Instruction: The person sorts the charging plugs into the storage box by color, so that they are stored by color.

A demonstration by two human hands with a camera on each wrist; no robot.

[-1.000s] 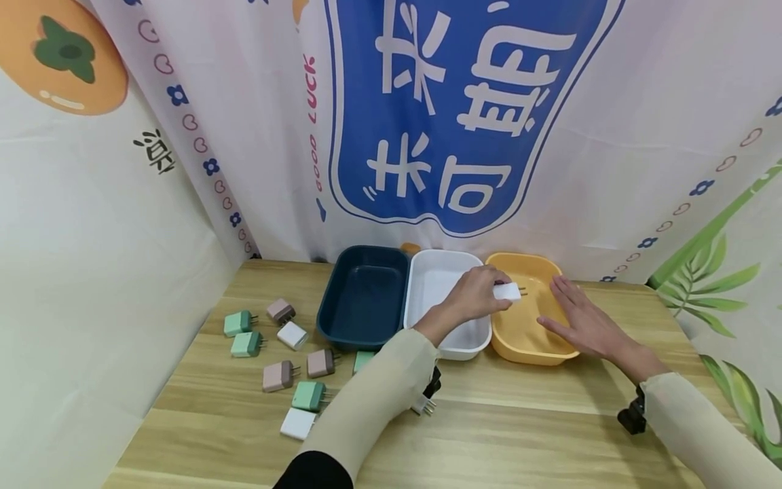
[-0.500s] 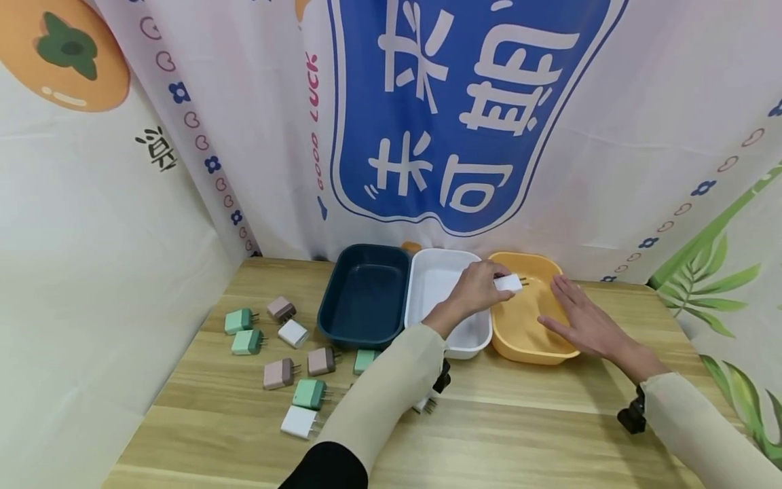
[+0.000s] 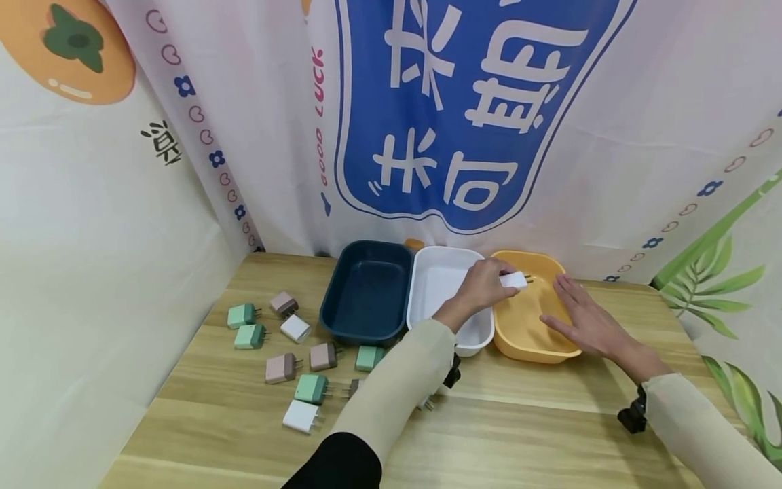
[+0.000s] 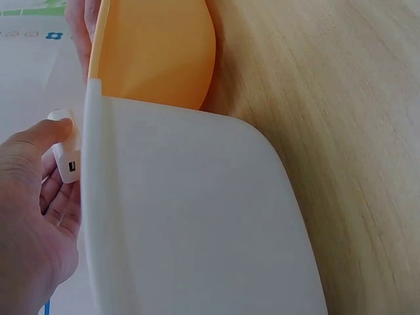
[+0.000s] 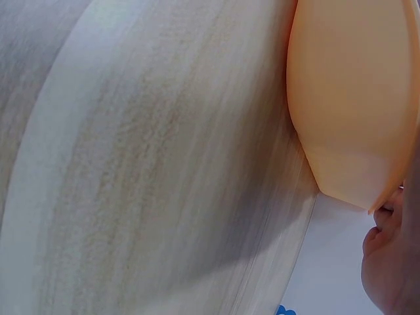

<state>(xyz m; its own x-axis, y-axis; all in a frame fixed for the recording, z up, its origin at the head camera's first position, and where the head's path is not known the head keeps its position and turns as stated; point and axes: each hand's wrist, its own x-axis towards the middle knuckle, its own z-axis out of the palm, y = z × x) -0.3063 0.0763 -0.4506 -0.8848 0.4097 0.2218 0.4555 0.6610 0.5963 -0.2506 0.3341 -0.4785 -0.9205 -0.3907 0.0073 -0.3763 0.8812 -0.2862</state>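
A white charger plug (image 3: pixel 513 280) is pinched by my left hand (image 3: pixel 482 285), its metal prongs pointing right over the yellow tray (image 3: pixel 530 316). The left wrist view shows thumb and fingers around this white charger plug (image 4: pixel 69 164), with a USB port facing the camera. Below that hand and wrist is the white tray (image 3: pixel 436 275). My right hand (image 3: pixel 589 322) rests on the right rim of the yellow tray, fingers extended, palm toward the tray's inside. In the right wrist view, part of the right hand (image 5: pixel 390 262) shows beside the yellow tray's outer wall (image 5: pixel 354 92).
A dark blue tray (image 3: pixel 366 295) adjoins the white one on the left. Several green, pink-brown and white chargers lie left on the wooden table (image 3: pixel 519 435), among them a green charger (image 3: pixel 311 388) and a white charger (image 3: pixel 301 415). My left sleeve covers others. A printed curtain hangs behind.
My left hand and forearm have shifted slightly right with the charger, uncovering more of the chargers beneath the sleeve. The right hand stays on the rim. The head view has shifted slightly.
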